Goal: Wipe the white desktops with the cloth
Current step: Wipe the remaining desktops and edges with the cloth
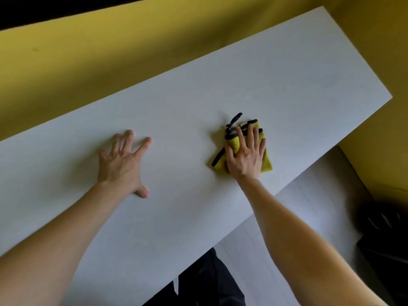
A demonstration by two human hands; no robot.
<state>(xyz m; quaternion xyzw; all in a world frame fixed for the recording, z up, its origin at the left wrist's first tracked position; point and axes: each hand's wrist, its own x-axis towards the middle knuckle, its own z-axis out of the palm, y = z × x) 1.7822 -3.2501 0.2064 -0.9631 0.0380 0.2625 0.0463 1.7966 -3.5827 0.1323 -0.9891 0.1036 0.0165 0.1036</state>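
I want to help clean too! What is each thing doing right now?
desktop: white, bears both hands.
left hand: fingers spread, resting on the desktop, holding nothing.
right hand: fingers straight, pressing down on the cloth.
cloth: yellow with black trim, folded, flat on the desktop under the right hand.

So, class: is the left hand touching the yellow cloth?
Apart. The head view shows bare white desktop between the left hand and the yellow cloth, which the right hand presses flat.
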